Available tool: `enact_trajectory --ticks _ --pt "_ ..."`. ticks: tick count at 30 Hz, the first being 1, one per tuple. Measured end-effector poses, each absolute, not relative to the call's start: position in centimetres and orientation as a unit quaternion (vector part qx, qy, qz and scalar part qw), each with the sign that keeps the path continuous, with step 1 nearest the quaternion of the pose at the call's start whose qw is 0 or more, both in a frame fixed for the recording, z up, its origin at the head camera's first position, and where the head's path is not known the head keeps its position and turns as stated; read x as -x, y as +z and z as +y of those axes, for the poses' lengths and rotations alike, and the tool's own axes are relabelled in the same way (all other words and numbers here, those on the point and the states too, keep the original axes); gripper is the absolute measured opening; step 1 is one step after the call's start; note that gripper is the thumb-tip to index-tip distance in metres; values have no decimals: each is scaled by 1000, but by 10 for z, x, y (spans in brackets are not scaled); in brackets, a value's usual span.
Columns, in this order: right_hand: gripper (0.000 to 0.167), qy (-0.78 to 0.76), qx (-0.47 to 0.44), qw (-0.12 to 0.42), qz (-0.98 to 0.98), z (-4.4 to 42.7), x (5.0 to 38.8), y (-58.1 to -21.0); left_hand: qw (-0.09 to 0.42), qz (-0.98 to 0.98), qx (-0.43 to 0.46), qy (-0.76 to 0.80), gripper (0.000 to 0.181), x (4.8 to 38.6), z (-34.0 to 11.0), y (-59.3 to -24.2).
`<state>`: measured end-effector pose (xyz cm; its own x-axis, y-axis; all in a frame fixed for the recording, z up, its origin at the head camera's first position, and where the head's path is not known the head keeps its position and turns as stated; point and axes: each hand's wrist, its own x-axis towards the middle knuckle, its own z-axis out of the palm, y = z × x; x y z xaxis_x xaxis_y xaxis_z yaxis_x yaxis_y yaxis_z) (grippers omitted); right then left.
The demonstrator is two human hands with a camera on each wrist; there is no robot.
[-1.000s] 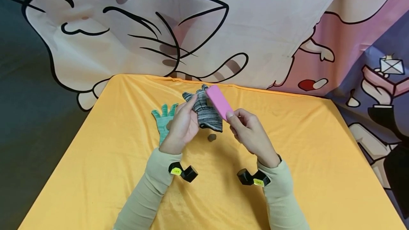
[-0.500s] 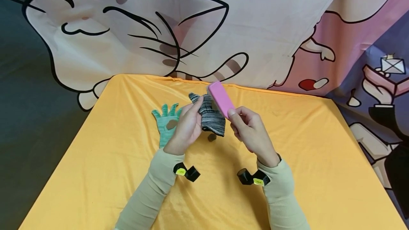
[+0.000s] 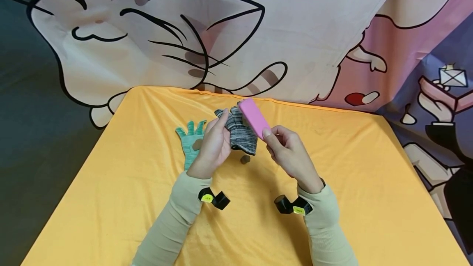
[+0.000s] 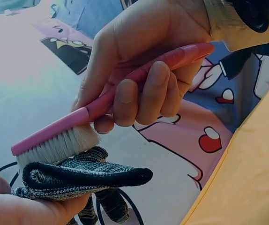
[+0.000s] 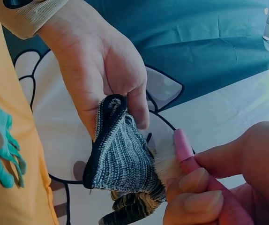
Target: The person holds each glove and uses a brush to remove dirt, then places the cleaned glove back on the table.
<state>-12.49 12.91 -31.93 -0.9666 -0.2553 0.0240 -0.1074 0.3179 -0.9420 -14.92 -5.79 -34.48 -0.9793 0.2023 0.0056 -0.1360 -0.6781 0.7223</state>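
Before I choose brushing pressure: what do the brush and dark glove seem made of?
Brush: probably plastic; its pink body is smooth with a faint sheen. Bristles: pale, fine strands, natural or synthetic unclear. Dark glove: matte knitted yarn, judging by its stitch rows; fibre unclear.

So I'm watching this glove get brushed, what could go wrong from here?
The striped glove is held above the yellow cloth in the left hand, so pressure from the pink brush might push it loose. The green glove lies right by that hand and could get nudged. If the striped glove drops, it might land on the small brown lump.
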Motion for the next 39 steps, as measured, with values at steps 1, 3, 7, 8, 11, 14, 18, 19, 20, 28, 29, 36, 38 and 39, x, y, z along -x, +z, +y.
enact_trajectory --ticks 1,3,7,8,11,14,18,19,20,28,29,36,38,39 --pt "39 -573 112 65 809 129 125 -319 91 389 -47 916 38 150 -58 -345" --pt "39 -573 112 68 809 130 125 -319 91 387 -51 916 44 149 -58 -345" --pt "39 -570 113 71 811 130 124 -317 88 390 -45 916 47 149 -58 -345" --pt "39 -569 113 72 811 130 124 -317 87 391 -40 915 47 149 -59 -346" --pt "39 -567 111 74 813 131 124 -317 85 394 -29 915 45 149 -59 -347" --pt "39 -568 108 63 813 131 123 -317 90 392 -27 915 45 150 -59 -348" --pt "39 -573 105 40 812 132 123 -315 101 386 -26 917 48 151 -58 -349" --pt "39 -574 105 36 811 132 122 -315 104 387 -22 916 49 151 -58 -349" --pt "39 -576 104 33 810 132 122 -314 105 389 -17 915 51 151 -58 -349" --pt "37 -543 115 48 831 132 125 -316 107 396 -10 912 55 152 -58 -346" --pt "37 -534 116 50 836 133 125 -316 106 397 -11 911 56 152 -58 -346" --pt "28 -507 108 59 853 128 119 -302 103 405 3 909 55 152 -59 -344" --pt "24 -503 106 63 856 125 115 -294 105 409 7 906 56 152 -60 -344" --pt "23 -501 106 65 857 123 113 -290 105 412 11 905 56 152 -60 -344"
